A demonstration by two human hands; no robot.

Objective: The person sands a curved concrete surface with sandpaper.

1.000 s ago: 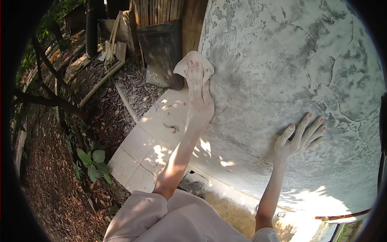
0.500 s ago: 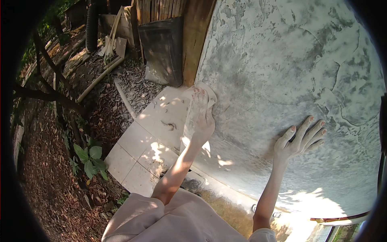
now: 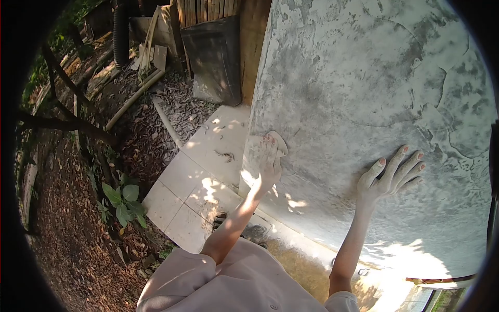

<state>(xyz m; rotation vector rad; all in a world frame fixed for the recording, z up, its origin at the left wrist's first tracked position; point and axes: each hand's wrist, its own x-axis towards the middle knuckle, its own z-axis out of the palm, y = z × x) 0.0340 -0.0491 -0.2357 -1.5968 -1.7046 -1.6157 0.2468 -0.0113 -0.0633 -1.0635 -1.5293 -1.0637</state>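
A mottled grey and white wall (image 3: 332,83) rises in front of me, with patchy, flaking plaster. Near its left edge, my left hand (image 3: 269,167) presses a pale, dusty sheet (image 3: 280,143) against the surface. The sheet's rounded edge sticks out past the fingertips, while the palm and fingers cover the rest. Farther right, my right hand (image 3: 389,181) lies on the wall with its fingers spread and nothing in it. Whitish dust coats both hands.
Pale floor tiles (image 3: 179,179) with dry leaves lie left of the wall's corner. Beyond them are a dark panel (image 3: 213,60), a light pipe (image 3: 167,122) and a leafy plant (image 3: 125,203). A ledge (image 3: 291,231) runs along the wall's foot.
My left hand has slid down along the wall's left edge with the pale sheet under it. My right hand stays spread at the same place on the wall. The view has shifted slightly.
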